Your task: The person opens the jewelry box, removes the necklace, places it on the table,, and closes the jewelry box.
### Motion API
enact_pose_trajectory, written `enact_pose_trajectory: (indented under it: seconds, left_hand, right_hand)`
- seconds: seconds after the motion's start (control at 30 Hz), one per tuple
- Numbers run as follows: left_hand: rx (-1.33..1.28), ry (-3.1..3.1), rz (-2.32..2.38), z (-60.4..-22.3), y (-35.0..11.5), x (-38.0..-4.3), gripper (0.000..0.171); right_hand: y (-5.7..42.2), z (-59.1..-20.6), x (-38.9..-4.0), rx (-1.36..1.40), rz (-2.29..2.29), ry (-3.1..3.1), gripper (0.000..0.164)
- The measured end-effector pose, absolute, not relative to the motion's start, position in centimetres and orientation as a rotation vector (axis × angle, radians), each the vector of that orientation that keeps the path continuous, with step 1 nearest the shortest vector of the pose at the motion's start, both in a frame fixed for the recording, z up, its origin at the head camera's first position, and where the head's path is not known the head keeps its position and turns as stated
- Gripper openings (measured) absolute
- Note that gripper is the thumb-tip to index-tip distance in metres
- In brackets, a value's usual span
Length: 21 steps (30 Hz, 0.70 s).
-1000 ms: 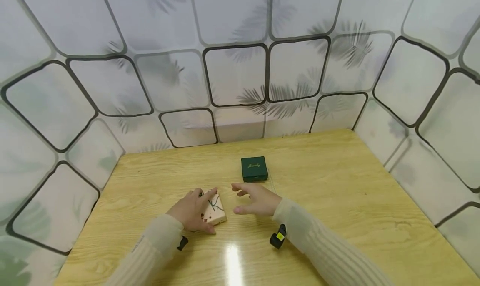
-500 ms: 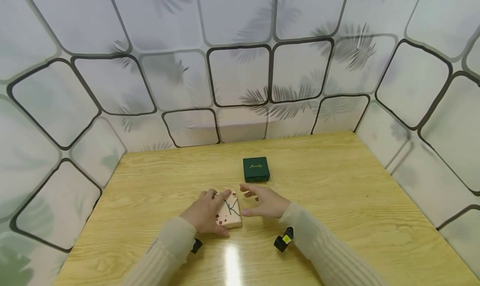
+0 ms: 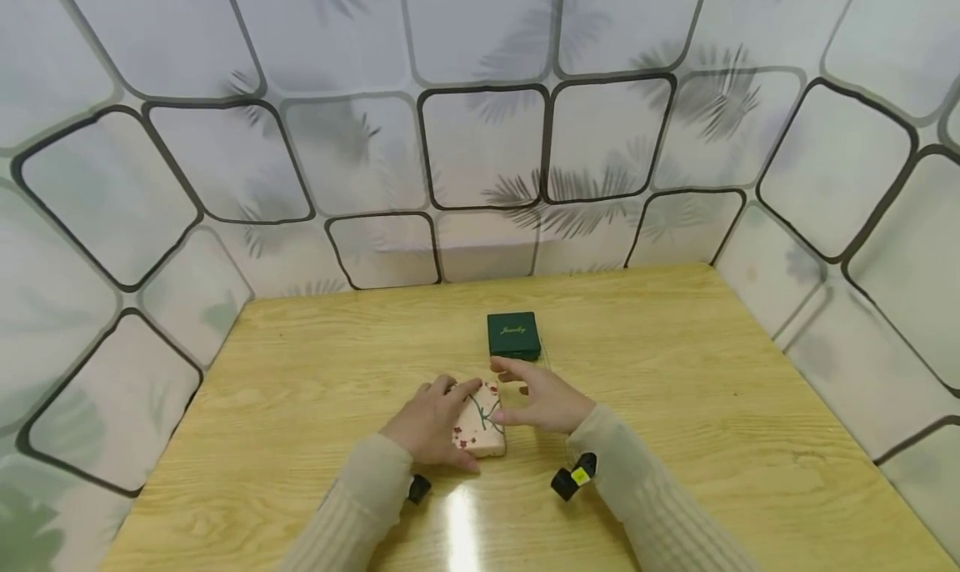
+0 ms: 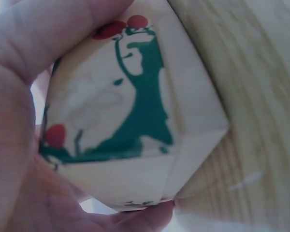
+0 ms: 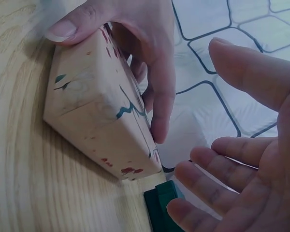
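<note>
A cream cardboard box (image 3: 486, 430) with green stems and red flowers printed on it lies on the table in front of me. My left hand (image 3: 429, 422) grips it from the left, thumb along the near side and fingers toward the far side. In the left wrist view, the thumb and fingers press opposite sides of the box (image 4: 96, 106). My right hand (image 3: 551, 401) hovers at the box's right edge, fingers loosely bent and holding nothing. In the right wrist view, a gap shows between its fingers (image 5: 203, 188) and the box (image 5: 72, 96).
Behind the right hand stands a dark green box (image 3: 513, 334) lettered "Jewelry". A thin clear strand (image 3: 545, 355) lies beside it. The wooden table (image 3: 675, 439) is enclosed by patterned cloth walls (image 3: 480, 155) at the back and sides.
My left hand has slid the cream box rightward, up to the right hand. The right hand has shifted slightly right and stays unclosed. The green box has not been moved.
</note>
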<state>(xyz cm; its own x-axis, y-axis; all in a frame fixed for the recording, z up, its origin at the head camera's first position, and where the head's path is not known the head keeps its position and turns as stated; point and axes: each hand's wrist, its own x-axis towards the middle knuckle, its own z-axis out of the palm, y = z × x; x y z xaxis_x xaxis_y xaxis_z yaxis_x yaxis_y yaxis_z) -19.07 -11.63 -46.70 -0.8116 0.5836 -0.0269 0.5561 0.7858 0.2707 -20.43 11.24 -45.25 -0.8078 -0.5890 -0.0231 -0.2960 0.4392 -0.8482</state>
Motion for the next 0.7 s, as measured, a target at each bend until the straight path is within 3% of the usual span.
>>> enact_pose_trajectory:
  seconds: [0.7]
  left_hand:
    - [0.933,2.865,0.488,-47.6,-10.0,-19.0,0.123]
  right_hand:
    - [10.8,-45.9,-20.5,-0.827,-1.124,2.415,0.099]
